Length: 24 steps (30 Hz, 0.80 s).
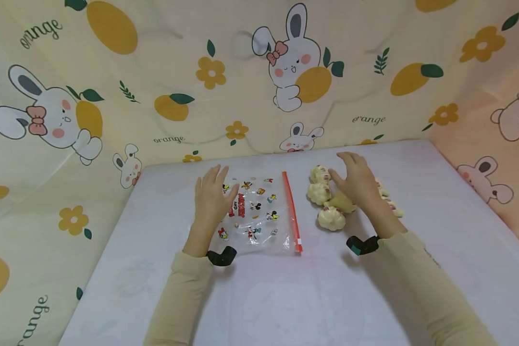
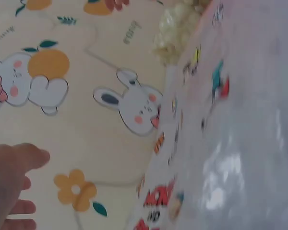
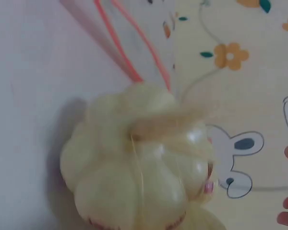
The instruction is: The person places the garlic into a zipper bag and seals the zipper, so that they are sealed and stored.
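Note:
A clear zip bag (image 1: 264,223) with cartoon prints and a red slider strip (image 1: 291,211) lies flat on the table. Over its left part hovers my left hand (image 1: 212,199), fingers extended and holding nothing; the thumb (image 2: 26,158) shows in the left wrist view, with the bag (image 2: 240,143) beside it. Right of the bag are several garlic bulbs (image 1: 331,218), pale with reddish marks. My right hand (image 1: 359,182) is above them, fingers apart and nothing gripped, hiding some from the head view. One bulb (image 3: 134,167) fills much of the right wrist view.
A white-covered table (image 1: 268,298) carries the bag and garlic. Behind and at both sides hangs a cream cloth (image 1: 251,96) printed with rabbits, oranges and flowers. Small black devices (image 1: 222,256) are strapped at both wrists.

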Tool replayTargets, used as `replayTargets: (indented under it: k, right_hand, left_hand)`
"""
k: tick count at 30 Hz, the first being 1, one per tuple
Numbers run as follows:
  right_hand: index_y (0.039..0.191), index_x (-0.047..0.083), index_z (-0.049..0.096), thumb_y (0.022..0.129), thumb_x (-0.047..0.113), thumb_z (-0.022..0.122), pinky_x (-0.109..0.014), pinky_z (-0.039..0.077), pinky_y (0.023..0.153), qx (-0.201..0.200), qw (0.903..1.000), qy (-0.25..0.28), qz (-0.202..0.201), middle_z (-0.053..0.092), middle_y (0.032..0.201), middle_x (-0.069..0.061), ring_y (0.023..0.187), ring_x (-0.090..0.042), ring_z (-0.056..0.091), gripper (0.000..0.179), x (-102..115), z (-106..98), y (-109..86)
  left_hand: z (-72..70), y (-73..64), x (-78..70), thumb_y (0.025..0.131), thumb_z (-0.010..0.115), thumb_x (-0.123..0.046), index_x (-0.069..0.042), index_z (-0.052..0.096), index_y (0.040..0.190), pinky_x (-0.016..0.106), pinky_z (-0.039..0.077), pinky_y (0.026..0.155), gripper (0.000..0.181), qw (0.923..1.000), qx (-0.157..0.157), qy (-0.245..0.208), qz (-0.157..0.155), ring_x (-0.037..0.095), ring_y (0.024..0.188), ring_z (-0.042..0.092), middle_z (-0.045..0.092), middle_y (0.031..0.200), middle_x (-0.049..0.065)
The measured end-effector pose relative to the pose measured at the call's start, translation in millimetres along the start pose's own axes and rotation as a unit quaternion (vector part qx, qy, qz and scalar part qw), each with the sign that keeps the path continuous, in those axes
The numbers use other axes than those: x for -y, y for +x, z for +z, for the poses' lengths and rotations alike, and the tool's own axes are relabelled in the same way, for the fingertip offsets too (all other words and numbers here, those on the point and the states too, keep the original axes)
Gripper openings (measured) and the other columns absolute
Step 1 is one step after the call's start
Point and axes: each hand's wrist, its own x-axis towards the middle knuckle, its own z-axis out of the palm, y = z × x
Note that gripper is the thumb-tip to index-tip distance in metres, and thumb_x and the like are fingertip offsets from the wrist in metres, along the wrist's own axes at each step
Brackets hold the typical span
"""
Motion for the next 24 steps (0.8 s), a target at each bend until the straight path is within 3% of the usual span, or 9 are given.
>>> replayTargets:
  k: [4,8,18,24]
  right_hand:
    - [0.136,-0.002,0.046,0.095,0.022,0.058,-0.059,0.04,0.107,-0.013,0.9996,0.024,-0.003,0.048,0.139,-0.028,0.13,-0.045,0.044,0.049,5,3,-6.7]
    - [0.134,-0.003,0.049,0.096,0.023,0.057,-0.056,0.047,0.099,-0.016,0.9986,0.051,-0.002,0.054,0.133,-0.027,0.12,-0.042,0.053,0.047,11,7,-13.2]
    - [0.126,-0.008,0.054,0.096,0.017,0.055,-0.053,0.053,0.091,-0.019,0.9884,0.151,0.002,0.06,0.125,-0.028,0.112,-0.041,0.059,0.039,19,19,-23.4]
    - [0.123,-0.008,0.057,0.095,0.015,0.058,-0.051,0.055,0.089,-0.022,0.9831,0.181,0.008,0.063,0.122,-0.027,0.11,-0.04,0.062,0.037,25,28,-25.3]
  left_hand:
    - [2.4,-6.0,-9.2,0.093,0.061,-0.031,-0.007,0.052,0.136,0.053,0.037,0.114,0.05,0.9982,-0.022,-0.054,0.016,0.036,0.136,0.046,0.045,0.148,0.016]
    - [6.5,-11.1,-18.6,0.092,0.064,-0.025,-0.006,0.056,0.132,0.049,0.04,0.113,0.046,0.9919,-0.024,-0.124,0.012,0.035,0.135,0.048,0.05,0.144,0.015]
    - [25.7,-20.9,-48.0,0.089,0.067,-0.017,-0.002,0.054,0.133,0.044,0.044,0.111,0.049,0.968,0.0,-0.247,-0.046,0.033,0.13,0.054,0.059,0.135,0.018]
    - [40.6,-26.1,-71.7,0.085,0.069,-0.016,0.002,0.048,0.137,0.047,0.044,0.11,0.058,0.9582,0.007,-0.277,-0.071,0.036,0.13,0.053,0.057,0.137,0.022]
